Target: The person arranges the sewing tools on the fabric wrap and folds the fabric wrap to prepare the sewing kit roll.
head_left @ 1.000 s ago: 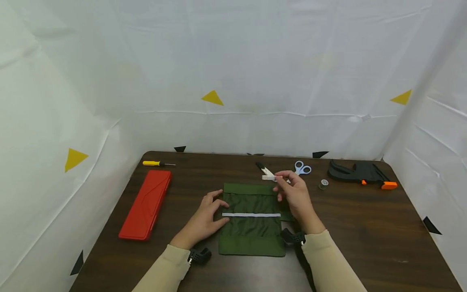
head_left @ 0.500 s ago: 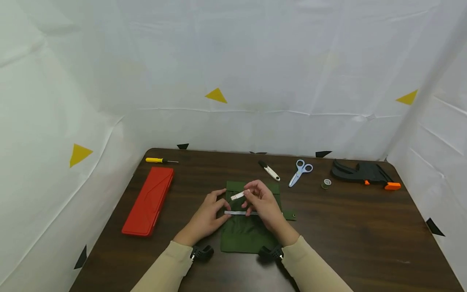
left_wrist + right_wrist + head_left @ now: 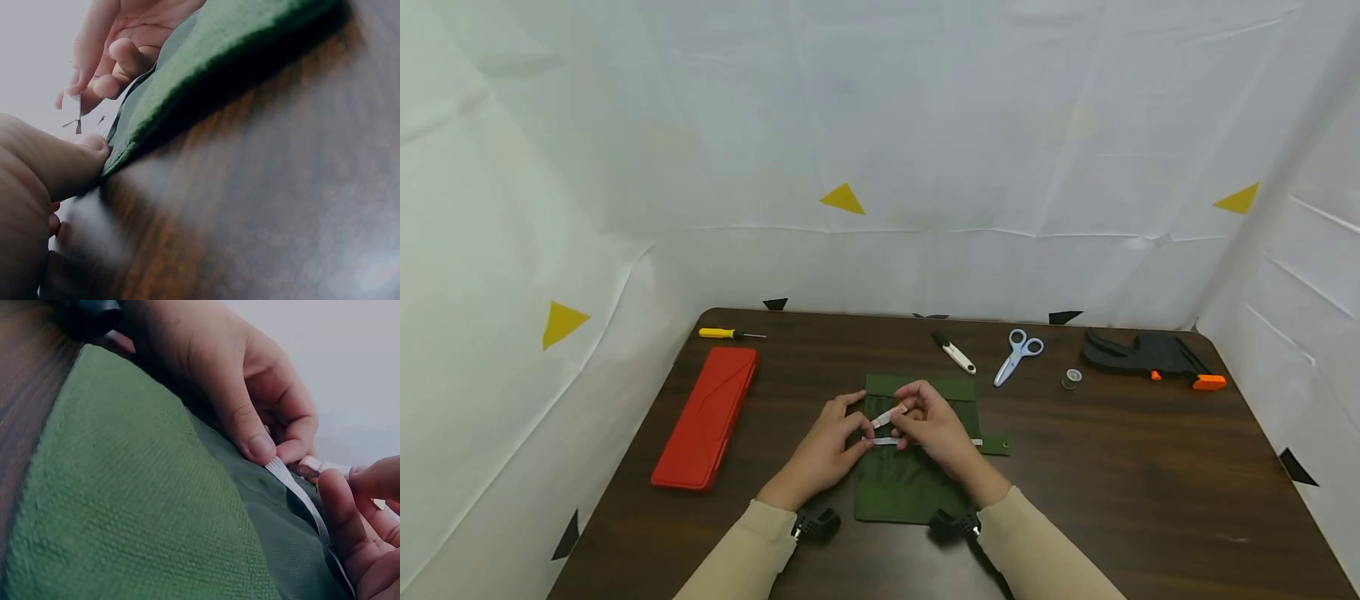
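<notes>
Head view: green cloth (image 3: 891,500) is lying flat on dark bench (image 3: 1112,492), lower centre of frame, its snap tab (image 3: 997,446) sticking out to the right. White band (image 3: 299,487) is running across the cloth's middle. Left hand (image 3: 829,446) is resting at the cloth's left edge; in the right wrist view its thumb and forefinger are closing on the band's end. Right hand (image 3: 934,429) is hovering over the cloth, fingers curling in, pinching a small white piece (image 3: 884,417) tilted just above the band, its tip pointing toward the left hand. Red case (image 3: 706,417) is lying left of centre, yellow screwdriver (image 3: 718,333) above it. Snips (image 3: 955,353), scissors (image 3: 1015,358) and spool (image 3: 1071,379) are lying upper right of the cloth; black clamp (image 3: 1150,357) is sitting farther right.
</notes>
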The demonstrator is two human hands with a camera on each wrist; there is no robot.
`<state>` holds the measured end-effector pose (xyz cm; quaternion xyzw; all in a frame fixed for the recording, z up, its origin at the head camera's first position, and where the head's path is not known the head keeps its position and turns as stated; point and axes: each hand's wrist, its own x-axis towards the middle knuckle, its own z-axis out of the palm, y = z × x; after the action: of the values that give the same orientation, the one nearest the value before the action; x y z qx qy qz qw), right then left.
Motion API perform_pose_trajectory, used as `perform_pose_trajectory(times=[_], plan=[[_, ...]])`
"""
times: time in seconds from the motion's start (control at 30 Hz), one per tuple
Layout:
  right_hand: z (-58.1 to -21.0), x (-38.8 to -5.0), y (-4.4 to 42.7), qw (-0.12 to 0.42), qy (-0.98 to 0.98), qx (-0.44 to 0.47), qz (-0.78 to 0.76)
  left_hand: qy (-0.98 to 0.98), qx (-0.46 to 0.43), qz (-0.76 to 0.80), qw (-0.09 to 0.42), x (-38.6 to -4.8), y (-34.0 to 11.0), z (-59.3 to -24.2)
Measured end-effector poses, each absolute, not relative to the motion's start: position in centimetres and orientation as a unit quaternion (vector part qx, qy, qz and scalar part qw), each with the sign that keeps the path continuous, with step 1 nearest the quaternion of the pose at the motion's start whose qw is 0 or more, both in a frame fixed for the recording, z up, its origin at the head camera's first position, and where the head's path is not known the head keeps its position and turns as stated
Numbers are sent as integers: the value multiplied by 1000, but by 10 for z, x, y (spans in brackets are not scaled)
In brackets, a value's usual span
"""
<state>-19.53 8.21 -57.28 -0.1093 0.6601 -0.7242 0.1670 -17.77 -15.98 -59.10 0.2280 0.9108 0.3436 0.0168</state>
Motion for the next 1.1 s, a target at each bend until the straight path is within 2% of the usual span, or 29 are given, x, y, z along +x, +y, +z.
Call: perform_pose_trajectory(times=[0.23, 0.5, 1.1], plan=[[-571, -195, 79, 145, 663, -112, -726, 904, 243, 351, 3, -178, -161, -584], [-575, -193, 82, 157, 676, -122, -710, 906, 232, 353, 24, -175, -160, -586], [-576, -191, 81, 143, 742, -159, -636, 910, 234, 341, 25, -176, -161, -590]])
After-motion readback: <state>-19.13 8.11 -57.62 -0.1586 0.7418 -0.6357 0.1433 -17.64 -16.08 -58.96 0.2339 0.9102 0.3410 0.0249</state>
